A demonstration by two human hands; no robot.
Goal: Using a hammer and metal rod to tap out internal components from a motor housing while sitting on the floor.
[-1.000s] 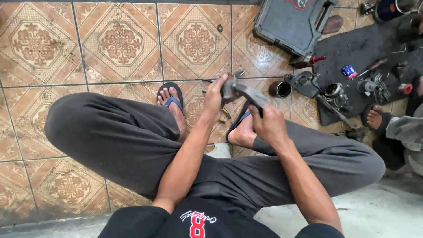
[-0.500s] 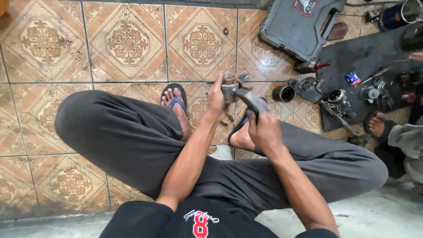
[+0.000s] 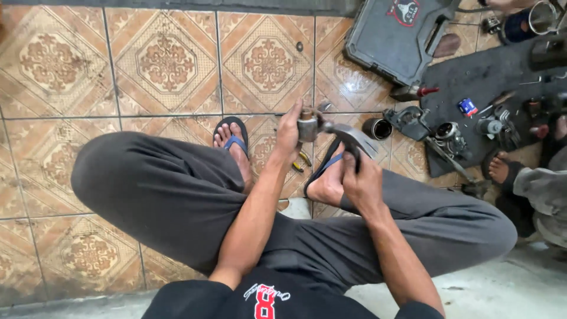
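Note:
I sit on a tiled floor with my knees apart and both feet in blue-strapped sandals. My left hand (image 3: pixel 289 133) grips a small round metal part (image 3: pixel 307 127) held up above my feet. My right hand (image 3: pixel 361 180) is closed around the handle of a claw hammer (image 3: pixel 348 134), whose metal head rests against the part. Yellow-handled pliers (image 3: pixel 302 160) lie on the tiles just below my left hand.
A dark tool case (image 3: pixel 397 36) lies open at the top right. Beside it a black mat (image 3: pixel 490 88) carries several engine parts and tools. A metal cylinder (image 3: pixel 375 128) stands near my right foot. Another person's foot (image 3: pixel 502 168) and grey trouser leg are at the right edge.
The hammer head has swung in closer to the metal part, and both hands have shifted slightly. The camera has tilted a little, so the floor shows more at the top.

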